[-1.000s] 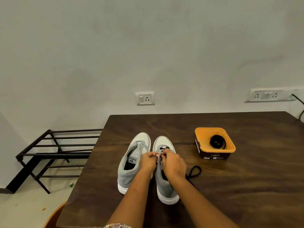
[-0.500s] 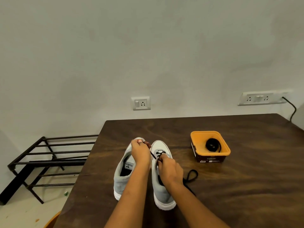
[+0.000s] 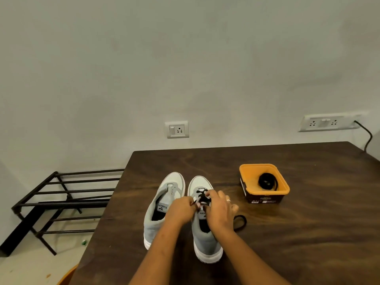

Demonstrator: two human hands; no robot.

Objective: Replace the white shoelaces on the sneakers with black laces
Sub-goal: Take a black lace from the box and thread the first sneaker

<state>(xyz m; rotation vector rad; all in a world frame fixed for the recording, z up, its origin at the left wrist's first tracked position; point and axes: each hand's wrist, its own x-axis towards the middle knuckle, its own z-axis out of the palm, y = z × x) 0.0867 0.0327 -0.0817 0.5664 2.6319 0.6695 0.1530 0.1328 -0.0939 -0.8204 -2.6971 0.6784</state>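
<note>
While both hands meet over one shoe's tongue, the left hand (image 3: 181, 210) pinches the black lace (image 3: 201, 191) in curled fingers. The right hand (image 3: 219, 212) curls onto the same lace from the other side. The lace crosses the toe-end eyelets of the right sneaker (image 3: 203, 241), and its loose end loops on the surface (image 3: 304, 233) just right of that shoe. The left sneaker (image 3: 155, 225) stands just beside it, toes to the wall, near the surface's left edge. Past that edge a rack (image 3: 65, 202) stands on the floor. A tub (image 3: 265, 167) holding a coiled lace (image 3: 267, 182) sits well apart on the right. Bare wood lies open around the tub and from the toes to the far edge.
</note>
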